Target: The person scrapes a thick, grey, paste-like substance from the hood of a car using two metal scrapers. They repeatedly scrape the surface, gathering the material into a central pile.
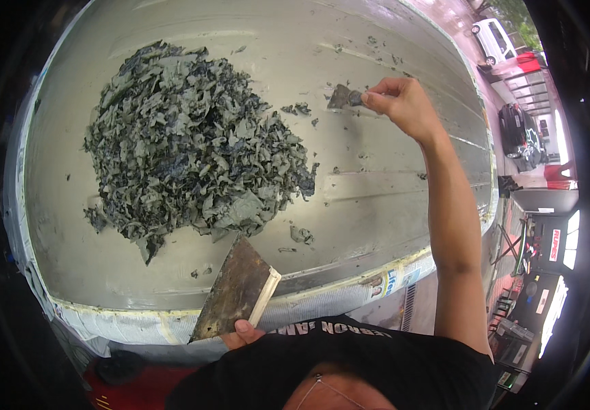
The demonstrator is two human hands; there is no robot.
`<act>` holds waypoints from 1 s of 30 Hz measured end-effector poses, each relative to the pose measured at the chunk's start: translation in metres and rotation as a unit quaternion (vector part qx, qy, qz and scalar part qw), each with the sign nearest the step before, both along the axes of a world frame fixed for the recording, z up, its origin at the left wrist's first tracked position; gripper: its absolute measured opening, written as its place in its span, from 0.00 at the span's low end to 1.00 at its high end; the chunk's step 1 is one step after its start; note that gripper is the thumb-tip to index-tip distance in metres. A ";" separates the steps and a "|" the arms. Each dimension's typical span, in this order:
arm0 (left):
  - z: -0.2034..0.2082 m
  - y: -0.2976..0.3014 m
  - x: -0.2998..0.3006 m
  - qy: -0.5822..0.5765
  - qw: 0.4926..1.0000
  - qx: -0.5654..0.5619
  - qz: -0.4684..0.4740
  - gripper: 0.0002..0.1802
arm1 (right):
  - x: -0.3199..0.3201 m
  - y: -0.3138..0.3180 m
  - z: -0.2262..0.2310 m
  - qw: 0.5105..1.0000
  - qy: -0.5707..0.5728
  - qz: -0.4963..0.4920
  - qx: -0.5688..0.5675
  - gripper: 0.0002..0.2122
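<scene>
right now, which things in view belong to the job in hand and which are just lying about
Part of the job:
brown board, in the left hand
small dark piece, pinched in the right hand
heap of grey flakes
pale panel under the flakes
newspaper along its edge

Just about, in the background:
white vehicle
dark car

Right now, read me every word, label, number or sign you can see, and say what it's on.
I won't repeat wording, but print shows here:
Black shirt: a line of pale capitals.
Newspaper along the grey panel: large blue lettering; its fine print is too small to read.
Sign at far right: red and white, lettered.
Small pale label below it: too small to read.
</scene>
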State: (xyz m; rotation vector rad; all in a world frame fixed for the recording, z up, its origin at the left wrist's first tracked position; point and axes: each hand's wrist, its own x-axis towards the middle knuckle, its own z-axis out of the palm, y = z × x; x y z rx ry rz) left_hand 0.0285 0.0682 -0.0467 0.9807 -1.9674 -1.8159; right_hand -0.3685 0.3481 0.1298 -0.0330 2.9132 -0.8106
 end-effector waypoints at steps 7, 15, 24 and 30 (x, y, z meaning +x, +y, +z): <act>-0.011 -0.011 -0.008 0.001 0.993 -0.111 -0.037 0.38 | 0.004 -0.002 0.008 1.000 -0.022 -0.009 0.004 0.13; 0.004 -0.005 -0.007 -0.031 0.997 -0.060 -0.040 0.36 | 0.003 0.001 -0.004 0.999 -0.013 -0.031 -0.019 0.16; 0.013 -0.013 -0.018 0.014 0.996 -0.053 -0.069 0.42 | 0.011 0.002 0.019 0.999 -0.045 -0.028 -0.004 0.13; 0.007 -0.011 -0.007 0.012 0.996 -0.055 -0.063 0.41 | 0.020 -0.005 0.015 0.997 -0.051 0.058 0.024 0.14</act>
